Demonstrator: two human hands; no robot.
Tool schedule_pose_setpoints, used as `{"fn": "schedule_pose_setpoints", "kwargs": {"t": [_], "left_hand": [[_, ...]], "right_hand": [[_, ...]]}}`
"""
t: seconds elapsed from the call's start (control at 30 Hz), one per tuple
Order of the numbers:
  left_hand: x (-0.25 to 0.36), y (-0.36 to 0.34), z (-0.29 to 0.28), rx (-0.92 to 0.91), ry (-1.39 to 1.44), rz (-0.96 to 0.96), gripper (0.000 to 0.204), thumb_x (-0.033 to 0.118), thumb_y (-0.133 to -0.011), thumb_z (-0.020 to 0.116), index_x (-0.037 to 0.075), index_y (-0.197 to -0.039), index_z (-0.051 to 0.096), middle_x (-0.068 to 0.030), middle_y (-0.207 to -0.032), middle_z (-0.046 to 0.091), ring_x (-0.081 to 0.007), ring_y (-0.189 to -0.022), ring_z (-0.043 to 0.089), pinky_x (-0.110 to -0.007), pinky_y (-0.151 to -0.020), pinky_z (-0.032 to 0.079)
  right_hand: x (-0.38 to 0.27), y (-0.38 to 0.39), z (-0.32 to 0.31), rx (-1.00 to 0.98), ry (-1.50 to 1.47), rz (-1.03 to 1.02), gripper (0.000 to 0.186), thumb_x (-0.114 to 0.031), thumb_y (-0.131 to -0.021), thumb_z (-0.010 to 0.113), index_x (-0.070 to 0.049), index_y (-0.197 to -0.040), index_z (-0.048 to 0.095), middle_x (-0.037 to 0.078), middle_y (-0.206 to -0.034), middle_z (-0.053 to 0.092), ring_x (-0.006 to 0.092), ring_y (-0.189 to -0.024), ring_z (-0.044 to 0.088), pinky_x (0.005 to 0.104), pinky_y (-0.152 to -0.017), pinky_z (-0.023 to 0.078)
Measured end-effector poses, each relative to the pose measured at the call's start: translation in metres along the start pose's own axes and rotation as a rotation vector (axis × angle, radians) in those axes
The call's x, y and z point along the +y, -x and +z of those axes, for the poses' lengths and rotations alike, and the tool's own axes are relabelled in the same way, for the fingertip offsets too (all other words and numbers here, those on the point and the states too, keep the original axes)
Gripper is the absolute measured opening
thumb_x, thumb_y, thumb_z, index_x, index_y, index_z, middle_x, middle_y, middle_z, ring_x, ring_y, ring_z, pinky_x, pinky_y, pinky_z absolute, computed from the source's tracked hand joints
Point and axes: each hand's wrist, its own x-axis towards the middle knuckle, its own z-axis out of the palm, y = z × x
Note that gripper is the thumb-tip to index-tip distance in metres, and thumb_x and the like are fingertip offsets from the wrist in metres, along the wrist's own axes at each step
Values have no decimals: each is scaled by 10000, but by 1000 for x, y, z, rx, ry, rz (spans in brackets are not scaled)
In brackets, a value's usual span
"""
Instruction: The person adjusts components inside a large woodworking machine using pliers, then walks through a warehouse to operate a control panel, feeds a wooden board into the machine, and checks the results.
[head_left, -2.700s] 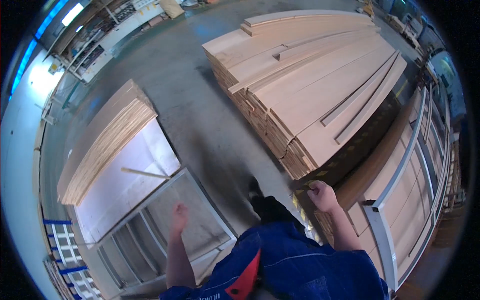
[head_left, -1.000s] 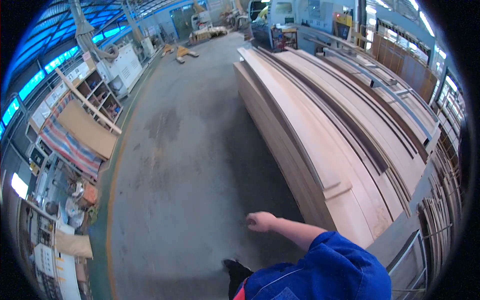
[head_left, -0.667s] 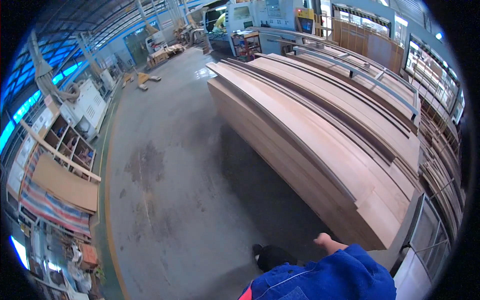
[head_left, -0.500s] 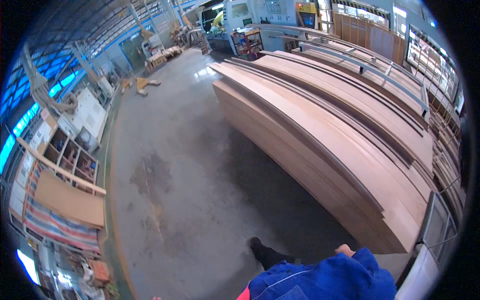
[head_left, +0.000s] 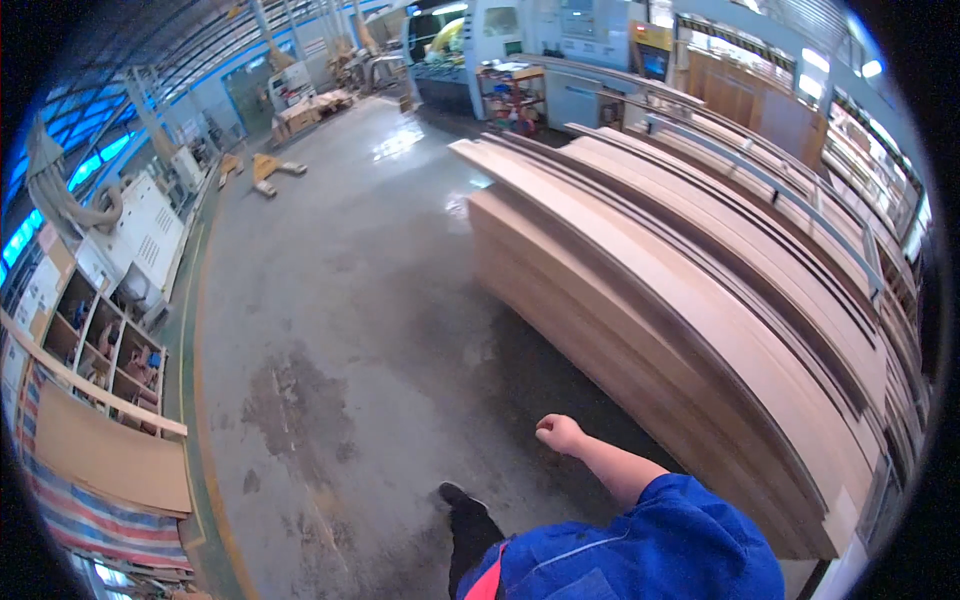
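My right hand [head_left: 561,434] hangs forward over the floor, its fingers curled into a loose fist with no object showing in it. The bare forearm leads back to a blue sleeve. Close by on the right, but apart from the hand, lies a long stack of wooden boards [head_left: 600,335]. Its top boards have dark edges and jut out past the pile below. My left hand is out of view. One dark shoe [head_left: 456,494] shows on the grey floor ahead of my body.
Yellow pallet trucks [head_left: 268,168] stand on the floor [head_left: 330,250] at the far left. Along the left wall are a wooden compartment shelf [head_left: 105,345], a brown sheet [head_left: 110,450] and a striped cloth [head_left: 100,520]. A large machine [head_left: 440,60] and a small red cart [head_left: 510,95] stand at the back.
My right hand has swung forward from beside the boards, and its forearm now shows. The sliver of my left hand at the lower edge has gone. The view has shifted, with the boards farther right.
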Motion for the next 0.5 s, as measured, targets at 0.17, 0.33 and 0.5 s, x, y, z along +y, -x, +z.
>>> {"fn": "schedule_pose_setpoints", "kwargs": {"t": [0.17, 0.33, 0.5], "left_hand": [[95, -135, -23, -124, -142, 4, 454, 254, -869, 681, -3, -1229, 581, -167, -1124, 609, -268, -1024, 600, -429, -887, 497], [286, -312, -110, -36, -319, 184, 395, 252, -869, 676, -5, -1166, 631, -166, -999, 700, -236, -915, 673, -401, -825, 536], [562, -469, -189, 383, 91, 608, 345, 238, -901, 683, 8, -1152, 628, -112, -984, 690, -216, -877, 649, -346, -817, 523]], "right_hand": [[-19, -111, 17, -163, 262, 71, 302, -311, -815, 671, -63, -974, 740, 137, -918, 730, 262, -822, 706, 392, -765, 563], [67, -157, 25, 5, 124, 399, 290, -302, -838, 676, -31, -914, 750, 135, -810, 722, 219, -661, 686, 381, -619, 549], [156, -243, 90, -103, 387, 663, 248, -260, -858, 657, -24, -812, 720, 147, -799, 706, 297, -704, 668, 417, -658, 535]]}}
